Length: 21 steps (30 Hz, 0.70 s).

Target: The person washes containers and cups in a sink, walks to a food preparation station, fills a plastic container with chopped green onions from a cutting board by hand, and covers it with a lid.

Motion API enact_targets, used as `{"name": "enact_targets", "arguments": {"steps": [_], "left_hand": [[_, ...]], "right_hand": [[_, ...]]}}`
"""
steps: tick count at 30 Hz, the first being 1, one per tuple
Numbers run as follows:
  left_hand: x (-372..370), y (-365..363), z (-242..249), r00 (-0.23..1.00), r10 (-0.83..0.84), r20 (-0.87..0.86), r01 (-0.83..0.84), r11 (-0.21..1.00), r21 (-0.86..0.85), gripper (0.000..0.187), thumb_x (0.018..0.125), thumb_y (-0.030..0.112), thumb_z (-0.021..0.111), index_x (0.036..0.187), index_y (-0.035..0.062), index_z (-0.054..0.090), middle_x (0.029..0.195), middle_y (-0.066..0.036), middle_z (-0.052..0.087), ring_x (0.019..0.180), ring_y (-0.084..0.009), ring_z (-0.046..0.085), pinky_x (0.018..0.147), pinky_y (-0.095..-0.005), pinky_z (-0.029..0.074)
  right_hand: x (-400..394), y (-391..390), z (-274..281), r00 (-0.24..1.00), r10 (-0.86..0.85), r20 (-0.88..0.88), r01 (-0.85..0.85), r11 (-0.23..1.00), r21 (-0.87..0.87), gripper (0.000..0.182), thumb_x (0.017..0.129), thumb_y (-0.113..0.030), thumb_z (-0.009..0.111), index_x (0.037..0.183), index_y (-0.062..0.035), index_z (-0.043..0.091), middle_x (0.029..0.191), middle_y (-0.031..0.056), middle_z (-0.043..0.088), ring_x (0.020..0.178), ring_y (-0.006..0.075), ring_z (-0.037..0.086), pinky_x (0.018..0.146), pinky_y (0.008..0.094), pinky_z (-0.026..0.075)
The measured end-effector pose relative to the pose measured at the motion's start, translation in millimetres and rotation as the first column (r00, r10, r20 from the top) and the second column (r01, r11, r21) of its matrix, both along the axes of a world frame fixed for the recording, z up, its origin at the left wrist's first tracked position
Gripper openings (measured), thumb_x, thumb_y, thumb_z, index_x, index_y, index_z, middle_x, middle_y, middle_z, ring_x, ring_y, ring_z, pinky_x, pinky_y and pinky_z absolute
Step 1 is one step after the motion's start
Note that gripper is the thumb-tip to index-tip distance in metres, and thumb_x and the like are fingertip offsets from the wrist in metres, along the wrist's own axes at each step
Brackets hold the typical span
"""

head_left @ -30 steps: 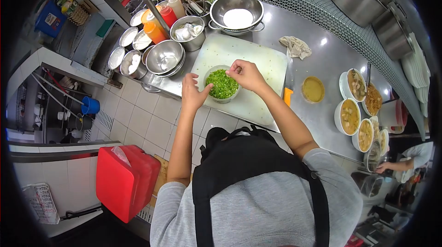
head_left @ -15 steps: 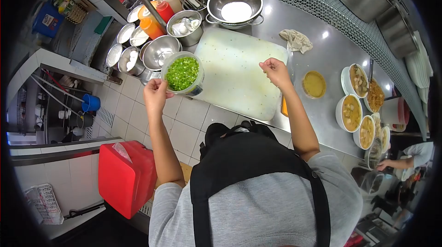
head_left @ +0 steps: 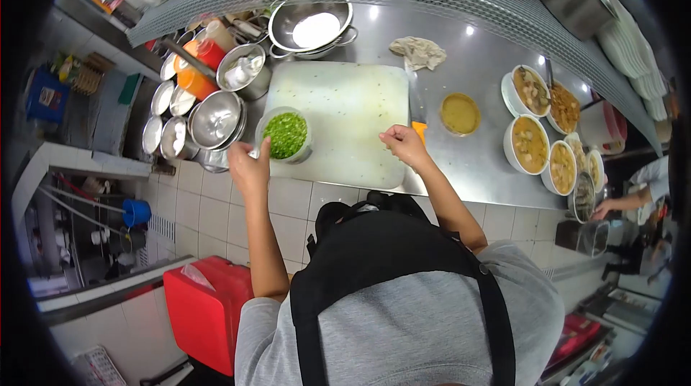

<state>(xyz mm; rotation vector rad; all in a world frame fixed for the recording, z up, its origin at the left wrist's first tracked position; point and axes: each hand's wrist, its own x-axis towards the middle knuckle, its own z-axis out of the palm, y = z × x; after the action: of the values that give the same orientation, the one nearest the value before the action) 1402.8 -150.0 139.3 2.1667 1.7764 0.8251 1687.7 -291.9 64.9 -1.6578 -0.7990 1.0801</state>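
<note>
A clear round tub of chopped green onions [head_left: 286, 135] stands at the near left corner of the white cutting board [head_left: 345, 105]. My left hand [head_left: 250, 169] is beside the tub, thumb and fingers apart, the thumb close to its rim. Over the board's right side is my right hand [head_left: 407, 147], thumb and fingertips pressed together; anything between them is too small to make out. A knife with an orange handle [head_left: 419, 131] lies along the board's right edge, just beyond that hand.
Steel bowls [head_left: 216, 120], sauce bottles [head_left: 196, 84] and a colander [head_left: 311, 25] crowd the left and back. A rag [head_left: 417, 53], a tub of yellowish liquid [head_left: 459, 114] and several soup bowls [head_left: 530, 145] stand right. Another person's hand [head_left: 608, 207] reaches in at far right.
The tub has come down from my left hand's grip onto the board, and that hand's fingers have parted. My right hand has moved slightly nearer me. The view has shifted.
</note>
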Motion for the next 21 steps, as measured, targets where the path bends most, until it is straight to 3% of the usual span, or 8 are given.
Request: {"name": "enact_targets", "arguments": {"steps": [2, 4, 5, 8, 12, 15, 19, 21], "left_hand": [[41, 0, 23, 0.981, -0.153, 0.115, 0.108, 0.939, 0.327, 0.031, 0.072, 0.024, 0.072, 0.074, 0.0013, 0.05, 0.077, -0.013, 0.054, 0.073, -0.0306, 0.052, 0.064, -0.0414, 0.039], [97, -6, 28, 0.91, -0.367, 0.194, 0.307, 0.909, 0.281, 0.026, 0.071, 0.019, 0.071, 0.077, 0.0019, 0.052, 0.081, -0.012, 0.054, 0.079, -0.0287, 0.052, 0.069, -0.0389, 0.04], [130, -14, 25, 0.805, -0.523, 0.281, 0.451, 0.846, 0.284, 0.023, 0.071, 0.015, 0.071, 0.081, 0.0025, 0.055, 0.083, -0.011, 0.056, 0.078, -0.0296, 0.052, 0.07, -0.0381, 0.041], [228, -42, -15, 0.482, -0.852, 0.205, 0.794, 0.524, 0.31, 0.02, 0.068, 0.013, 0.071, 0.084, 0.0064, 0.06, 0.091, -0.01, 0.058, 0.086, -0.0297, 0.053, 0.075, -0.0384, 0.043], [323, -91, -76, 0.337, -0.937, -0.091, 0.94, 0.34, -0.022, 0.028, 0.067, 0.02, 0.07, 0.093, 0.0108, 0.064, 0.103, -0.006, 0.056, 0.103, -0.0262, 0.047, 0.084, -0.0402, 0.038], [363, -106, -125, 0.342, -0.897, -0.279, 0.934, 0.356, 0.0, 0.022, 0.068, 0.022, 0.068, 0.088, 0.0131, 0.065, 0.1, -0.005, 0.055, 0.105, -0.0247, 0.044, 0.087, -0.0416, 0.035], [365, -105, -141, 0.395, -0.884, -0.252, 0.919, 0.379, 0.109, 0.013, 0.068, 0.019, 0.066, 0.08, 0.0122, 0.066, 0.099, -0.006, 0.054, 0.105, -0.026, 0.043, 0.09, -0.043, 0.033], [340, -102, -112, 0.421, -0.907, -0.005, 0.886, 0.41, 0.214, 0.011, 0.067, 0.017, 0.068, 0.076, 0.0111, 0.067, 0.105, -0.005, 0.055, 0.108, -0.0258, 0.044, 0.09, -0.0414, 0.034]], "right_hand": [[20, -21, 0, 0.995, -0.082, -0.053, 0.082, 0.997, 0.005, 0.022, 0.085, -0.024, 0.06, 0.074, -0.0059, 0.055, 0.06, -0.0015, 0.049, 0.048, 0.0051, 0.041, 0.041, 0.0206, 0.032], [39, -46, 6, 0.915, -0.244, -0.32, 0.253, 0.967, -0.014, 0.026, 0.087, -0.027, 0.056, 0.073, -0.005, 0.055, 0.058, 0.0, 0.049, 0.046, 0.0075, 0.043, 0.042, 0.0217, 0.033], [47, -58, 6, 0.914, -0.255, -0.315, 0.264, 0.964, -0.014, 0.026, 0.087, -0.027, 0.056, 0.073, -0.005, 0.055, 0.058, 0.0, 0.049, 0.046, 0.0075, 0.043, 0.042, 0.0217, 0.033], [62, -97, 2, 0.814, -0.436, -0.385, 0.454, 0.89, -0.049, 0.028, 0.09, -0.027, 0.051, 0.072, -0.0059, 0.054, 0.056, -0.0005, 0.046, 0.044, 0.0078, 0.041, 0.039, 0.0219, 0.03], [69, -144, -8, 0.698, -0.541, -0.469, 0.571, 0.816, -0.091, 0.029, 0.091, -0.026, 0.046, 0.069, -0.0067, 0.051, 0.055, -0.0009, 0.044, 0.041, 0.0077, 0.036, 0.038, 0.0214, 0.028], [75, -164, -6, 0.656, -0.56, -0.507, 0.571, 0.807, -0.152, 0.028, 0.091, -0.026, 0.045, 0.07, -0.0075, 0.049, 0.055, -0.0007, 0.042, 0.041, 0.008, 0.034, 0.037, 0.0209, 0.025], [91, -169, -9, 0.671, -0.559, -0.487, 0.549, 0.816, -0.181, 0.029, 0.091, -0.03, 0.044, 0.071, -0.0084, 0.046, 0.056, -0.0015, 0.039, 0.041, 0.0071, 0.03, 0.035, 0.02, 0.02], [102, -157, -9, 0.7, -0.54, -0.468, 0.525, 0.833, -0.176, 0.032, 0.092, -0.033, 0.044, 0.071, -0.0084, 0.046, 0.056, -0.002, 0.039, 0.041, 0.0066, 0.029, 0.035, 0.0198, 0.02]]}}
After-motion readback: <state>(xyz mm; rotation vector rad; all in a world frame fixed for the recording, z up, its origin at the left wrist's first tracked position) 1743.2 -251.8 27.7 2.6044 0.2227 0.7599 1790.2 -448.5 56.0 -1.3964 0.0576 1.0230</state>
